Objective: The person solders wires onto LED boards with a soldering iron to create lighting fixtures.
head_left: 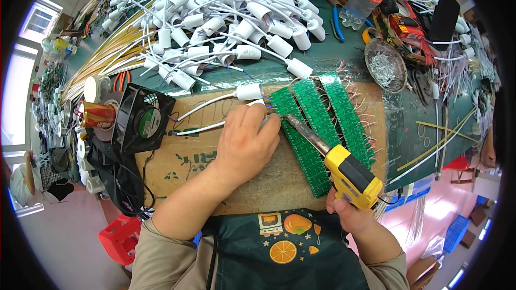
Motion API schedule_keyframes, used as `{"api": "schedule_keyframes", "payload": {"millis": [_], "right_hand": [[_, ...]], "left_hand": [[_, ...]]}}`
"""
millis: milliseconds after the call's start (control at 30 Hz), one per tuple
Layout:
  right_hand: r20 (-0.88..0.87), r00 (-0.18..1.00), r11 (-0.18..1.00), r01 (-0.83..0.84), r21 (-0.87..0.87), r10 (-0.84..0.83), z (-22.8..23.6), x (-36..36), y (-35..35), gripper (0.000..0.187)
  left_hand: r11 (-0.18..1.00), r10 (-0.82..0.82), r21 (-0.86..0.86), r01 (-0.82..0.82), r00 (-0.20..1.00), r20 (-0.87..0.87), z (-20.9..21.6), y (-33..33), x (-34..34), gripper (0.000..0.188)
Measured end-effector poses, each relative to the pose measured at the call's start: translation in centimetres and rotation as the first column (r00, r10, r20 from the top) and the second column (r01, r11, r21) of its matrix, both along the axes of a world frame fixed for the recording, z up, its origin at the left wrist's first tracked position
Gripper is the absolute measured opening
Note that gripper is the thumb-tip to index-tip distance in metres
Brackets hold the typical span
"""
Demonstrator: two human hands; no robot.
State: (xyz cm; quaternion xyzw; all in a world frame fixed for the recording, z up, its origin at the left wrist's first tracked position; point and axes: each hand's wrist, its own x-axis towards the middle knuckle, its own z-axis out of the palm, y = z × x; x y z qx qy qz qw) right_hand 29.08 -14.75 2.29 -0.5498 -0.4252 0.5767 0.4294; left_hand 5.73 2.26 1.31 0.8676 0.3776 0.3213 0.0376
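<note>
My left hand (247, 137) is closed around a white lamp holder, mostly hidden by the fingers; its white cable (201, 128) runs out to the left. Just beyond the knuckles lies another white lamp holder (249, 92), with thin wires reaching toward the boards. In my right hand (350, 216) is a yellow and black soldering gun (352, 176), gripped by its handle. Its metal tip points up and left, close to my left fingertips at the corner of the nearest green circuit board (303, 153). Two more green circuit board strips (314, 110) lie alongside, thin wires sticking out.
Brown cardboard (177, 182) covers the work spot. A black fan (143, 119) and a red can (97, 114) stand left. A heap of white lamp holders (215, 24) fills the far side. At far right are a plastic bottle (365, 0) and a metal dish (386, 65).
</note>
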Motion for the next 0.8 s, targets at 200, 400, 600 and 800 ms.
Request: {"api": "schedule_keyframes", "payload": {"millis": [200,400,600,800], "right_hand": [[-0.091,0.995,0.999,0.039,0.024,-0.036,0.48,-0.26,0.27,0.026],[-0.105,0.993,0.997,0.058,0.043,-0.053,0.18,-0.32,0.27,0.028],[-0.092,0.995,0.996,0.054,0.067,-0.048,-0.01,-0.38,0.3,0.03],[-0.129,0.99,0.997,0.065,0.051,-0.058,-0.21,-0.37,0.23,0.032]], "left_hand": [[1.0,0.002,0.019,-0.002,1.0,-0.018,-0.12,-0.02,0.0,0.03],[0.999,0.004,0.036,-0.003,0.999,-0.041,-0.15,-0.09,0.0,0.029],[0.999,0.006,0.032,-0.004,0.999,-0.051,-0.24,-0.08,-0.02,0.029],[0.999,0.0,0.032,0.002,0.998,-0.058,-0.18,-0.08,-0.04,0.03]]}}
